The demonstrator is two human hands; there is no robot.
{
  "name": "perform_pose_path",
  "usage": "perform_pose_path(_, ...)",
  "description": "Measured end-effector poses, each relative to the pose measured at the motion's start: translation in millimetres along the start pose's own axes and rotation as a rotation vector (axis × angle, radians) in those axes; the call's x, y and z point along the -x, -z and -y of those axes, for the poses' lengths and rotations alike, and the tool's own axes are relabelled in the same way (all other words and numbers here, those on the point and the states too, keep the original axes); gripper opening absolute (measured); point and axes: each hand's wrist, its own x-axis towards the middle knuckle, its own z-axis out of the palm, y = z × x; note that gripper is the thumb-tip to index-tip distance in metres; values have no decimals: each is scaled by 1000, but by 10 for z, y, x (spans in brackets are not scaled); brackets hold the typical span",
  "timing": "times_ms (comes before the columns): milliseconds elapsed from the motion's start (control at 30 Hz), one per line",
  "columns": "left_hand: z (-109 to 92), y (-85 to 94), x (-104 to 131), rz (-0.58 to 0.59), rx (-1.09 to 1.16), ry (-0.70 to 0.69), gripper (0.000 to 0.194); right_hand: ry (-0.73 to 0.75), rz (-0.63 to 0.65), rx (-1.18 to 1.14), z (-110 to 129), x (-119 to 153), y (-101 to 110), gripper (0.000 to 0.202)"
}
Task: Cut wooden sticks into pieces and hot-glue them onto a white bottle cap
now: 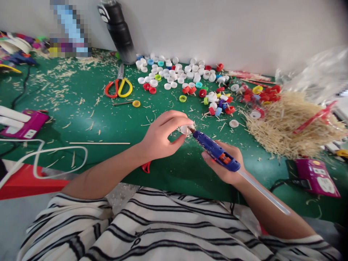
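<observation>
Between the thumb and fingers of my left hand (164, 136) is a small white bottle cap (185, 129). My right hand (230, 163) is wrapped round a blue glue gun (214, 149), and a clear glue stick (265, 192) sticks out of its back end over my forearm. The gun's nozzle meets the cap, pointing up and to the left. Thin wood shavings lie around the cap. Just beyond my hands are a lime-green cap (182, 98) and a loose white cap (233, 124).
Many caps (171, 74) lie along the wall beside a black bottle (121, 34). Scissors (119, 87) and a thin stick (99, 143) are on the left. At right are a pile of wood sticks (290, 123) and a magenta device (317, 177). A white cable (36, 163) loops at left.
</observation>
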Motion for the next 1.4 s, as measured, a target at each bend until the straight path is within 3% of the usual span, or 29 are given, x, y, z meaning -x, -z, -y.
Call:
perform_pose_path(533, 1, -1, 17, 5, -48, 39, 30, -56, 20, -3, 13, 8, -13, 28)
perform_pose_path(1400, 72, 11, 36, 3, -156, -48, 35, -28, 32, -8, 22, -5, -11, 30)
